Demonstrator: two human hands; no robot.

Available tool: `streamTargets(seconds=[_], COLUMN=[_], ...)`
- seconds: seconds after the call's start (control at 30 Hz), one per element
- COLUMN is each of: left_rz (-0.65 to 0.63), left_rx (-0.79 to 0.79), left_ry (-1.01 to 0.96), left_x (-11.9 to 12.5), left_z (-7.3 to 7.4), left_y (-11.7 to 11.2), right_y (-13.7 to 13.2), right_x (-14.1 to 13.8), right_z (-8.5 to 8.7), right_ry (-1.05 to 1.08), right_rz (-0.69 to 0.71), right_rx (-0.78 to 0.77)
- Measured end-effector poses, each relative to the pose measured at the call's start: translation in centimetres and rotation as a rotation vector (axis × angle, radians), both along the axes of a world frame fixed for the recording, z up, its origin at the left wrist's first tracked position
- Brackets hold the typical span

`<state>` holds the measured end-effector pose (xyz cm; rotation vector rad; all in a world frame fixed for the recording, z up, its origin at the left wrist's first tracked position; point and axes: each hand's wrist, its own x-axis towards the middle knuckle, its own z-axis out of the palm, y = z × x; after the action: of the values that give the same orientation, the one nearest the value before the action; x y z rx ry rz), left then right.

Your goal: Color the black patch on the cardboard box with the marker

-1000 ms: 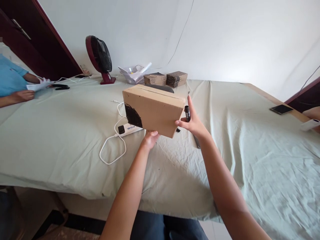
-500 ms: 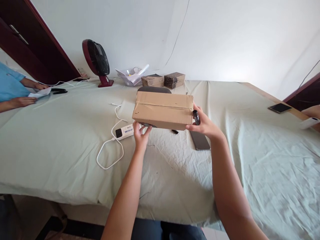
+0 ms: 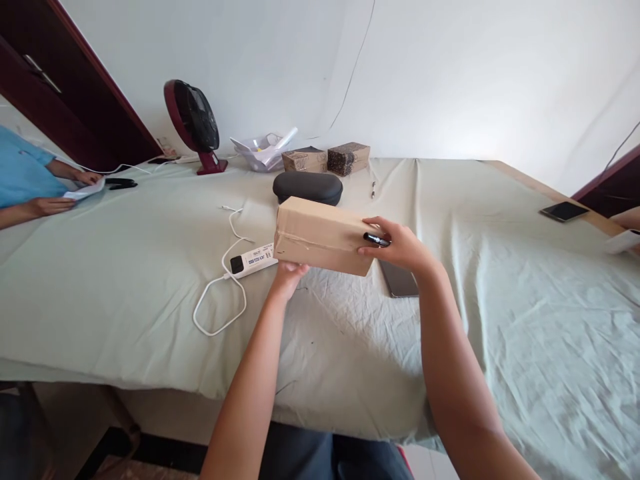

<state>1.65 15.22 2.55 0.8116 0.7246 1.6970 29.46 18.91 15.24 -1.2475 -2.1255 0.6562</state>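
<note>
A brown cardboard box [image 3: 323, 243] is held up above the cloth, its left end turned partly toward me. My left hand [image 3: 290, 277] supports it from below at the near left corner, with most of the fingers hidden under the box. My right hand [image 3: 403, 247] grips the right end and also holds a black marker pen [image 3: 376, 239] between its fingers. Just behind the box lies a black zip case [image 3: 307, 187]. A white box-shaped device [image 3: 254, 261] with a label is left of my left hand. Below my right hand rests a dark phone [image 3: 400, 281], partly covered.
A white cable [image 3: 246, 303] loops on the pale tablecloth [image 3: 150, 287]. Behind stand a fan [image 3: 195, 123], a plastic basket [image 3: 265, 157] and two cardboard boxes [image 3: 349, 159]. A pen [image 3: 373, 190] lies beyond the case. At far left, a person's hands [image 3: 50, 203] hold paper; another phone [image 3: 564, 211] lies right.
The box has turned and come slightly lower and nearer, uncovering the black case and the pen behind it. My right hand has shifted left along with the marker, which now points left.
</note>
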Motion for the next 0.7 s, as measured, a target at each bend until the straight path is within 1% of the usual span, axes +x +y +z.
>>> streamTargets(seconds=[0.03, 0.1, 0.17, 0.2, 0.33, 0.4, 0.5, 0.57, 0.63, 0.7], left_rz=[0.022, 0.069, 0.121, 0.138, 0.162, 0.141, 0.088, 0.061, 0.040, 0.012], left_rx=[-0.002, -0.037, -0.057, -0.054, 0.001, 0.023, 0.016, -0.012, -0.042, -0.052], left_ry=[-0.005, -0.065, -0.116, -0.136, -0.198, -0.219, -0.252, -0.270, -0.278, -0.273], left_x=[0.0, -0.3, -0.8, -1.0, -1.7, -1.8, -1.6, -1.5, -1.4, -1.3], left_z=[-0.1, -0.4, -0.5, -0.5, -0.4, -0.5, -1.0, -1.3, -1.3, -0.8], left_y=[0.1, 0.3, 0.5, 0.5, 0.2, 0.0, 0.0, 0.0, 0.0, 0.1], right_y=[0.0, -0.1, -0.3, -0.4, -0.8, -0.9, -0.7, -0.4, -0.2, -0.2], right_x=[0.1, 0.1, -0.2, -0.4, -1.2, -1.3, -1.0, -0.9, -0.7, -0.4], right_z=[0.1, 0.4, 0.7, 0.9, 1.4, 1.3, 0.7, 0.3, 0.0, -0.1], right_ry=[-0.026, -0.043, 0.001, 0.048, 0.288, 0.358, 0.494, 0.567, 0.571, 0.518], right_rz=[0.011, 0.075, 0.130, 0.130, -0.001, -0.020, 0.052, 0.105, 0.125, 0.116], right_rx=[-0.009, -0.042, -0.084, -0.098, -0.106, -0.204, -0.470, -0.606, -0.665, -0.649])
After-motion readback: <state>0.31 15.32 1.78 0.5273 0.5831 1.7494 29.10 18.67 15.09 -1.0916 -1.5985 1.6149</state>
